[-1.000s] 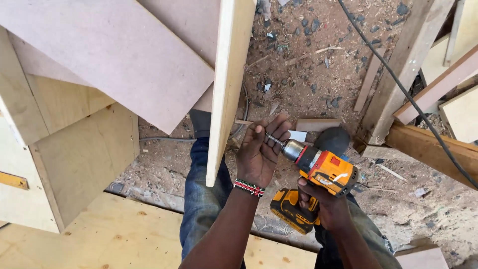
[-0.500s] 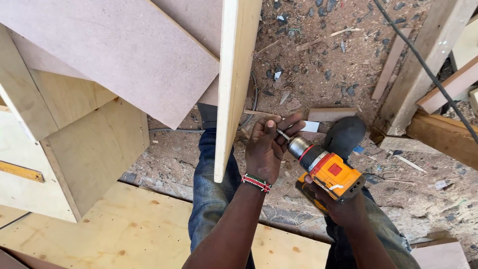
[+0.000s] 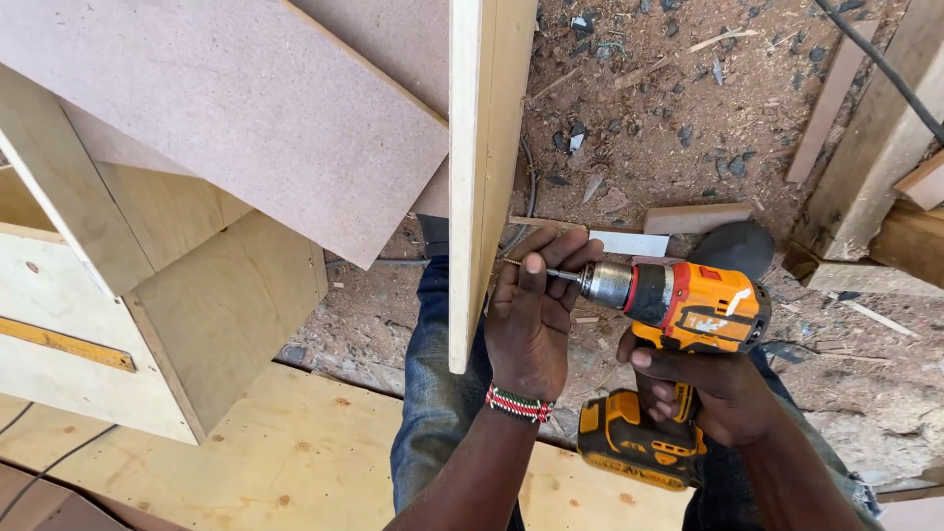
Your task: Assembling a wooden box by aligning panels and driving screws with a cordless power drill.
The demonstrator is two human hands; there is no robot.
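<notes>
1. At the far left stood a plywood cabinet [image 3: 147,324], pale and boxy, its faces smooth and its edges showing layers, with a flat brown sheet of board [image 3: 226,118] leaning over it.
2. Below lay a plywood sheet [image 3: 295,462], light and dotted with small knots.
3. At the centre a thin upright board [image 3: 474,177] stood on edge, pale and straight, between the person's knees.
4. The left hand [image 3: 531,315] lay against the right face of that board, fingers pinched narrow around a screw [image 3: 562,275] at the driver tip; a beaded wristband [image 3: 519,403] circled the wrist.
5. The right hand [image 3: 708,383] was wrapped tight around the grip of an orange and black cordless drill [image 3: 678,315], its metal chuck aimed level at the board.
6. The step looked like starting a screw into the board; the next move seemed to call for a straight, steady push.
7. To the right lay dirt ground [image 3: 688,118] strewn with chips and sawdust, and rough timber pieces [image 3: 875,147].
</notes>
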